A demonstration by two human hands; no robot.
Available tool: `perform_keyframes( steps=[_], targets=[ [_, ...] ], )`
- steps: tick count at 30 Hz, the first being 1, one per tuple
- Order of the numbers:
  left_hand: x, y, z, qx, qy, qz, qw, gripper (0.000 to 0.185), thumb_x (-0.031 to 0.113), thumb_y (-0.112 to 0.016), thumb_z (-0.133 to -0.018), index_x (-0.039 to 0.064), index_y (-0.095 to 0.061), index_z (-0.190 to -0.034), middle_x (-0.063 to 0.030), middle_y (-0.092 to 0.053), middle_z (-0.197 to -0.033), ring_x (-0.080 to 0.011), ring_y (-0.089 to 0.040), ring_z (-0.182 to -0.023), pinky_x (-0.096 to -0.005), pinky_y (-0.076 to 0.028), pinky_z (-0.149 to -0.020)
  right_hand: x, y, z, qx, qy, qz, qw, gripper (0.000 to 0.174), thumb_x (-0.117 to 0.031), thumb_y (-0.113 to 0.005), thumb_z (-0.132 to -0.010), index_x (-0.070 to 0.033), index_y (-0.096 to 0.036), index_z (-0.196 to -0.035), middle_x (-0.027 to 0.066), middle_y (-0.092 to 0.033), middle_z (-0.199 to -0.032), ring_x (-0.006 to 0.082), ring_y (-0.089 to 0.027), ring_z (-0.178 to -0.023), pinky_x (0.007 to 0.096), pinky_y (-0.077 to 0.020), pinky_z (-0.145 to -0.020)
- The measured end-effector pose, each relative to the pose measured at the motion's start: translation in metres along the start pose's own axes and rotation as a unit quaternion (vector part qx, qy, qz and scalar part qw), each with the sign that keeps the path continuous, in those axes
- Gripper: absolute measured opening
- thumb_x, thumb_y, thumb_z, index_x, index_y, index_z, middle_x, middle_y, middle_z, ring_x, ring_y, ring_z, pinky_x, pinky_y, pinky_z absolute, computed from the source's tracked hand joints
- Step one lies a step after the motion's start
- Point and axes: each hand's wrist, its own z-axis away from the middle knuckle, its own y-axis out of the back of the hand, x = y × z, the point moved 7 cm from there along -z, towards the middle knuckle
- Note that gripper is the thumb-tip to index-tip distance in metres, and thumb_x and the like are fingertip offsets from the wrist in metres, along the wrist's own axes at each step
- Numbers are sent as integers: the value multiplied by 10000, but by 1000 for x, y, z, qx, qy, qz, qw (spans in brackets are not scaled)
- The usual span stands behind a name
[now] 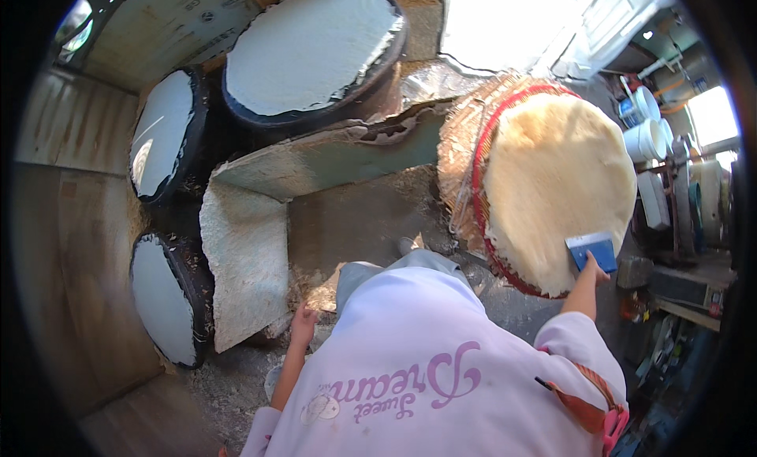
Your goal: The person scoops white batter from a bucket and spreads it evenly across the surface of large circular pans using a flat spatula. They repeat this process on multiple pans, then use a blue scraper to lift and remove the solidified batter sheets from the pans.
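Note:
My right hand (598,273) grips a blue scraper (595,257) with a pale straight blade edge. The blade lies against the lower right part of a thick, round, cream-coloured mass (559,179), whose top is uneven and slightly browned at the far side. Beneath that mass is a round woven tray (482,161) with a red rim. Down by my left side hangs my left hand (304,324), fingers loosely curled, with nothing seen in it. Closest to that hand is the rough, pale slab (248,268) standing along the low partition.
Black-rimmed tubs with white surfaces stand left and ahead: a large tub (313,49), a smaller tub (165,134) and another (164,300). A greenish partition wall (337,161) runs before me. White buckets (644,139) and cluttered shelving stand at right. The floor (355,214) is littered.

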Motion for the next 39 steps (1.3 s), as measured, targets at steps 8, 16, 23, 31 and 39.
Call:
perform_keyframes(
  steps=[8,16,23,31,39],
  targets=[
    [-31,15,-67,-16,-14,-173,985,478,270,-554,-788,69,-418,-1200,-123,-609,-909,-257,-598,-792,-361,-456,-731,-83,16,148,-623,-17,-441,645,426,-210,-599,-778,-14,-482,-1137,93,-553,-1069,226,-545,-945,367,-437,-848],
    [-19,100,-134,-18,-7,-117,993,471,174,-570,-796,29,-394,-1209,-63,-587,-794,-137,-560,-656,-273,-468,-554,-222,-14,578,-592,568,-97,563,361,-120,-605,-760,-57,-530,-1107,89,-609,-944,182,-577,-828,298,-437,-763],
    [1,178,-149,43,13,69,997,443,166,-549,-810,31,-399,-1205,-27,-515,-697,-111,-488,-575,-268,-437,-517,-238,-3,755,-221,946,3,237,587,-6,-543,-676,-257,-452,-1199,-4,-447,-1246,230,-419,-1136,345,-372,-923],
    [-37,193,-154,-12,81,35,996,419,168,-552,-806,38,-413,-1179,-86,-559,-835,-148,-552,-660,-287,-469,-572,-201,-10,941,-222,943,23,245,553,-93,-537,-718,-212,-403,-1240,69,-428,-1252,277,-421,-1124,368,-390,-892],
    [27,224,-228,-19,39,33,998,411,127,-545,-807,22,-412,-1181,-95,-564,-843,-150,-574,-619,-288,-479,-540,-217,49,967,-450,800,-30,395,302,-167,-552,-760,-93,-446,-1034,123,-593,-883,318,-575,-811,408,-447,-654]
  ],
)
